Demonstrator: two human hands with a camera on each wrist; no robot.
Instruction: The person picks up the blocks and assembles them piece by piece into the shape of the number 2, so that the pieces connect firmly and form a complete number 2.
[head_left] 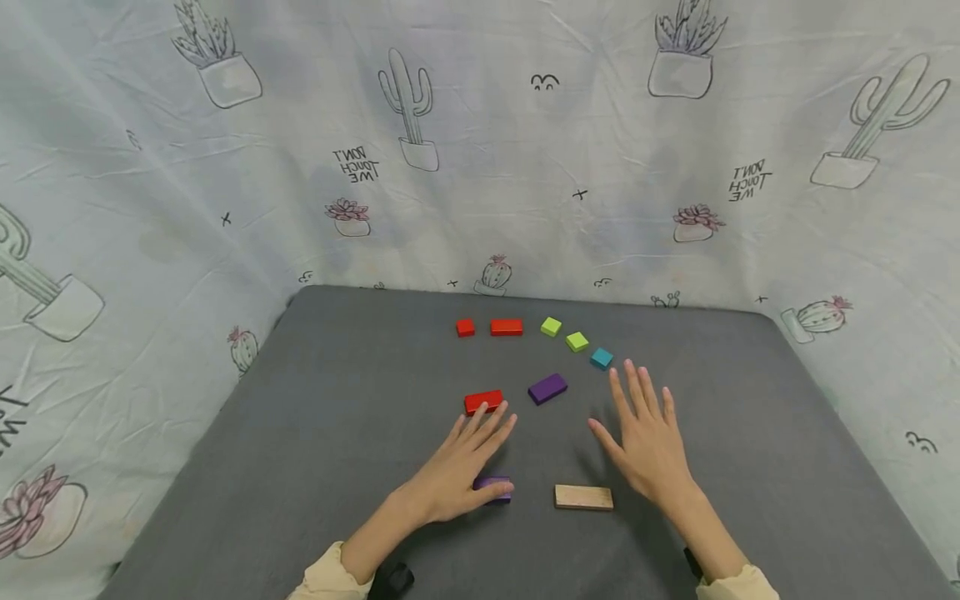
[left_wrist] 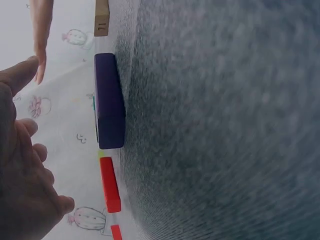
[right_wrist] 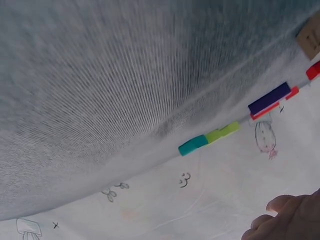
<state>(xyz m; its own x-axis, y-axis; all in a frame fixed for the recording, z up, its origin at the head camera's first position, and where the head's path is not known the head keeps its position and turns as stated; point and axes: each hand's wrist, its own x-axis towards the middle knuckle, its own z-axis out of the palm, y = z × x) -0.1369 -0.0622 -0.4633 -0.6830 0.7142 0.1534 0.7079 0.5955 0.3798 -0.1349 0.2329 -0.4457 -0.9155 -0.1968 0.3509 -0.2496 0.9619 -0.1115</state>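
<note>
Purple block (left_wrist: 110, 100) under the left hand (head_left: 456, 477), wooden block (head_left: 583, 497) near the right hand (head_left: 649, 448); both spread, empty; just hovering, I'd say; gripping calls for lowering and curling

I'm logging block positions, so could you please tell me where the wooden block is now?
In the head view, the wooden block lies on the grey table, low and right of centre, between the partly hidden purple block and the right hand.
</note>
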